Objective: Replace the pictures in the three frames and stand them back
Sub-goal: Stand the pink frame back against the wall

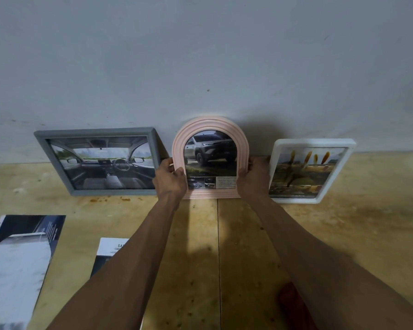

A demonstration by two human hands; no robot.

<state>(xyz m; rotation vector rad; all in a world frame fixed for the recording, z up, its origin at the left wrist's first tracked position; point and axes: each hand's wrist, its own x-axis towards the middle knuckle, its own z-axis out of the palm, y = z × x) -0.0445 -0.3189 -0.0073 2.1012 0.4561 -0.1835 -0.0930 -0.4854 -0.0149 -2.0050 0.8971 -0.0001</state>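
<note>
Both hands, left [171, 178] and right [253, 178], gripped the pink frame [210, 160] by its sides, upright against the wall [200, 55] between the grey frame [98, 160] and white frame [310, 171]. Releasing well probably meant seating its base on the desk [343, 222] first.

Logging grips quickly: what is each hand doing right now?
Left hand: grips the pink arched frame by its left edge.
Right hand: grips its right edge.

frames: 3 – grey rect. [97, 160], pink arched [210, 158], white sq. [311, 170] | pics in frames: 3, 1 per frame | loose printed sheets on tabletop: 2 – big one at left edge [19, 265], smaller one [110, 253] partly under arm | hands: 2 – left [171, 178], right [254, 177] | wall: 1 | wooden tabletop: 1
</note>
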